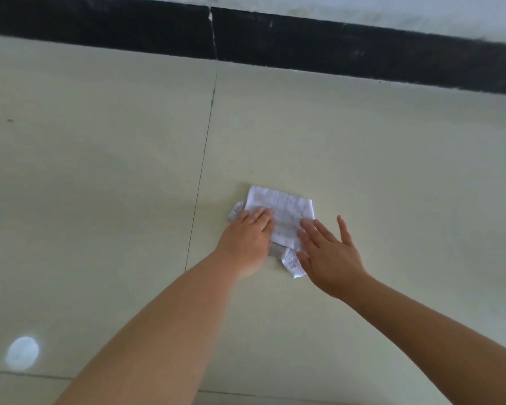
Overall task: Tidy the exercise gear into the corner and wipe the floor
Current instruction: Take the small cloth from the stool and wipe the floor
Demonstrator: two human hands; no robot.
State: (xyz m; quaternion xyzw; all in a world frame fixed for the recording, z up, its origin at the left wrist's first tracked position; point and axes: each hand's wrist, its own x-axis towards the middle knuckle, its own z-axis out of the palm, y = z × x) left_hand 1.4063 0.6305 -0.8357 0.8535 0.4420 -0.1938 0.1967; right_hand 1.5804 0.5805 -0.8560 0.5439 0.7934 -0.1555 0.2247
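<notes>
I see both hands on a folded white cloth (278, 217) lying on the pale tiled floor (100, 171). The left hand (247, 238) presses its left edge, fingers seemingly curled. The right hand (329, 252) lies flat, fingers spread, on its right edge. Beyond the hands, bare tile reaches a black baseboard (333, 51); 1 grout line (202, 171) runs left of them.

Both bare forearms outstretched; left hand (247, 238) palm-down, fingers flat; right hand (330, 255) open, fingers spread

Left hand (247, 238) and right hand (330, 258) flat on white cloth (281, 211), pale tiled floor (100, 171)
</notes>
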